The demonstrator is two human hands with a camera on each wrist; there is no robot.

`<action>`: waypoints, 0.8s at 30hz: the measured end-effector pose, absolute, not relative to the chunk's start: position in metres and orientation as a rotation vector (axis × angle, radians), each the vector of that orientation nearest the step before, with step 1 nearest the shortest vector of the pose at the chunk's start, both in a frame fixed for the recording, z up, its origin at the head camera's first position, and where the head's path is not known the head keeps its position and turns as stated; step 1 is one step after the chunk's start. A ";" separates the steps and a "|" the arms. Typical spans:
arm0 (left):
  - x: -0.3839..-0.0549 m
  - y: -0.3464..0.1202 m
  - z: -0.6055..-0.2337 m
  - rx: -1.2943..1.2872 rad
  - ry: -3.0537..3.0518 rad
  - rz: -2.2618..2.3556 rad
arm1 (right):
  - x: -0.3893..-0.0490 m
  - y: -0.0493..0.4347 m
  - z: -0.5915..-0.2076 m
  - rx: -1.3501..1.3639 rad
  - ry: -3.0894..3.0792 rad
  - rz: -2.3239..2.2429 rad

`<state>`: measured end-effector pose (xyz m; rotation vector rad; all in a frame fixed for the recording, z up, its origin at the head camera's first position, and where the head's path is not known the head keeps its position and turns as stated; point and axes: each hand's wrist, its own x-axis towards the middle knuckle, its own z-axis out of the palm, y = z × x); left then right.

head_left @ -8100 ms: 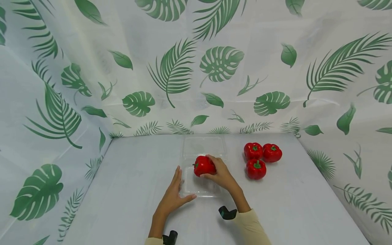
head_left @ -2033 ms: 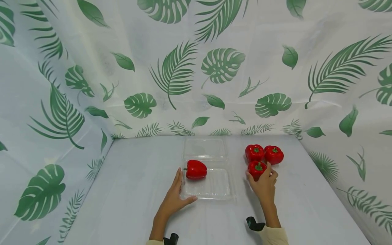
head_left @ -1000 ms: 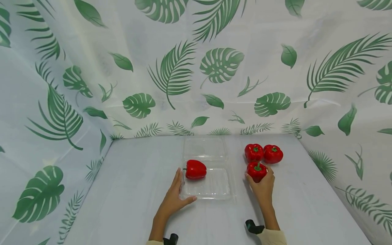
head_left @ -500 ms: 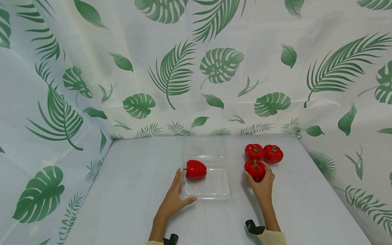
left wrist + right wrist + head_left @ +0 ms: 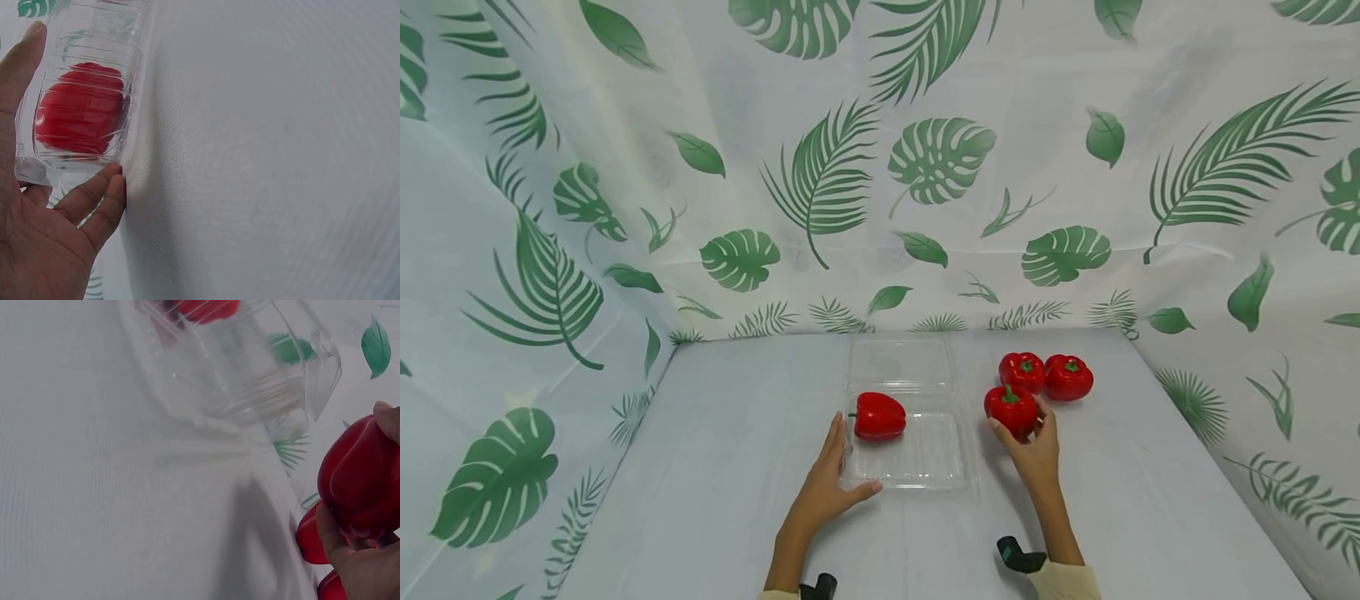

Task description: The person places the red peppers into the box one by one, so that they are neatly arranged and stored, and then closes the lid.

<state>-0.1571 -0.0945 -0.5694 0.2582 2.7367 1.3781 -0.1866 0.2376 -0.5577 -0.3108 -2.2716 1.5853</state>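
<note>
My right hand [image 5: 1035,450] grips a red bell pepper [image 5: 1011,410], its green stem pointing up, just right of a clear plastic clamshell box [image 5: 925,454]. In the right wrist view that bell pepper [image 5: 362,478] sits between thumb and fingers, raised off the table with a shadow below. Another red bell pepper [image 5: 880,416] lies on its side in the left part of the box, stem to the left. My left hand [image 5: 823,487] rests against the box's left edge, fingers straight and thumb along the front. The left wrist view has its fingertips at the box wall [image 5: 128,134].
Two more red bell peppers [image 5: 1022,372] [image 5: 1069,377] stand at the back right, behind my right hand. The box's lid [image 5: 900,362] lies folded back toward the leaf-patterned curtain [image 5: 955,275]. A white cloth [image 5: 715,467] covers the table.
My right hand took hold of the front bell pepper of the three on the right and has lifted it left toward the box. An earlier pepper was set down in the box. My left hand stayed.
</note>
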 end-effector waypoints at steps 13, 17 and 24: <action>-0.157 -0.095 -0.571 0.261 2.745 1.384 | -0.194 0.227 -0.543 -0.109 -2.223 1.775; -0.157 -0.095 -0.571 0.272 2.745 1.394 | -0.195 0.223 -0.539 -0.093 -2.260 1.773; -0.156 -0.095 -0.570 0.273 2.747 1.387 | -0.199 0.217 -0.533 -0.010 -2.222 1.888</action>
